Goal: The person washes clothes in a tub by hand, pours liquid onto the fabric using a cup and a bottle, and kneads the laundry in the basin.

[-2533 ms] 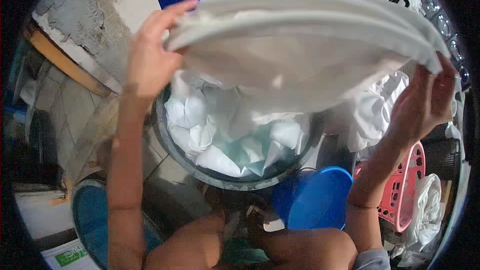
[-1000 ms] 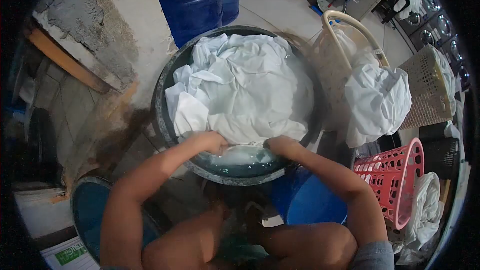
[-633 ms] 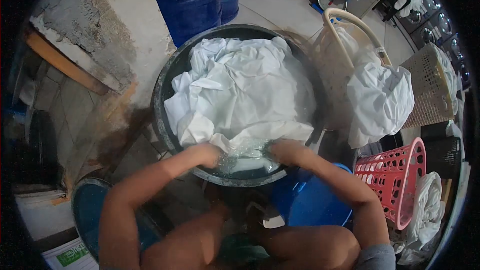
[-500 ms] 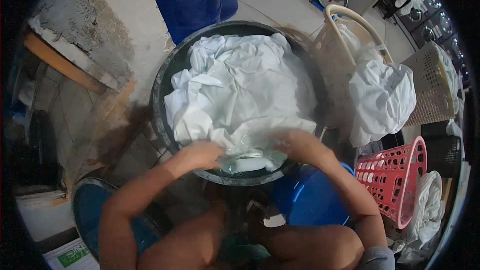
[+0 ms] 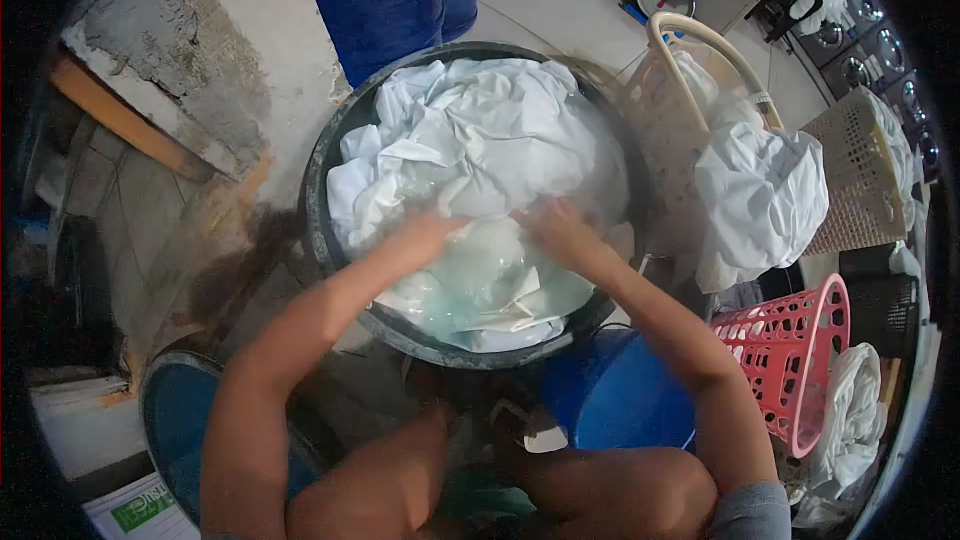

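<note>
A large dark round tub (image 5: 318, 180) in front of me holds wet white cloth (image 5: 510, 130) in pale, soapy-looking water. My left hand (image 5: 432, 238) grips the cloth left of the tub's middle, fingers closed on a fold. To its right, my right hand (image 5: 562, 232) is also closed on the cloth, at about the same height. Both hands are a little blurred, and some fingertips are hidden in the fabric. Between my forearms, more white cloth lies under shallow water near the rim closest to me.
Blue water jugs (image 5: 385, 0) stand behind the tub. At right are a cream basket (image 5: 665, 90) with white cloth over its side, a beige basket (image 5: 850, 175) and a pink basket (image 5: 775, 340). A blue bucket (image 5: 625, 390) and a teal tub (image 5: 180, 430) flank my legs.
Both hands have moved forward from the near rim toward the tub's middle. The cloth has bunched toward the far side, and more water and submerged cloth show near me.
</note>
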A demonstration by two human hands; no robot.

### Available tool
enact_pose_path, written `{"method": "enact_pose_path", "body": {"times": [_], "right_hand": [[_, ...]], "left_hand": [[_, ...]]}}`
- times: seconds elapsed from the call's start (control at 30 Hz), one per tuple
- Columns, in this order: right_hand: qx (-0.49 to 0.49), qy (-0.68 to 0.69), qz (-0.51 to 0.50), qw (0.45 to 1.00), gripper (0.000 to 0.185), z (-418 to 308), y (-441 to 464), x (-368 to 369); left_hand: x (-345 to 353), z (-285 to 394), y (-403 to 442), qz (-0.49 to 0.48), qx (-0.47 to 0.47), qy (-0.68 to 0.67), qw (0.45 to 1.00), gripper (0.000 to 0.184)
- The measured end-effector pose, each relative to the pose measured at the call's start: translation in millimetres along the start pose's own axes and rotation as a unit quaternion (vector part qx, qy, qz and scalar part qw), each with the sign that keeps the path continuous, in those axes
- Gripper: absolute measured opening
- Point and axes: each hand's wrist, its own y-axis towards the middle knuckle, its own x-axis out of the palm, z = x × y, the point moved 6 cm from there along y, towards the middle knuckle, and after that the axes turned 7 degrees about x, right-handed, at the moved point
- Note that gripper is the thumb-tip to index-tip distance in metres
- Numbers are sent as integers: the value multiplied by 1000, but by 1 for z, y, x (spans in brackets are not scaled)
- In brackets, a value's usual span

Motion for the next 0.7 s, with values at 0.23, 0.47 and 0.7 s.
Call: {"method": "enact_pose_path", "body": {"times": [0.23,0.47,0.7], "right_hand": [[-45,30,16,998,42,21,23,8],[-90,-33,-29,995,32,37,36,19],[78,133,-96,983,52,-18,-23,-70]], "left_hand": [[9,-32,46,-68,99,11,993,55],[-6,-37,42,63,235,-24,970,56],[-76,7,-15,-72,63,25,995,85]]}}
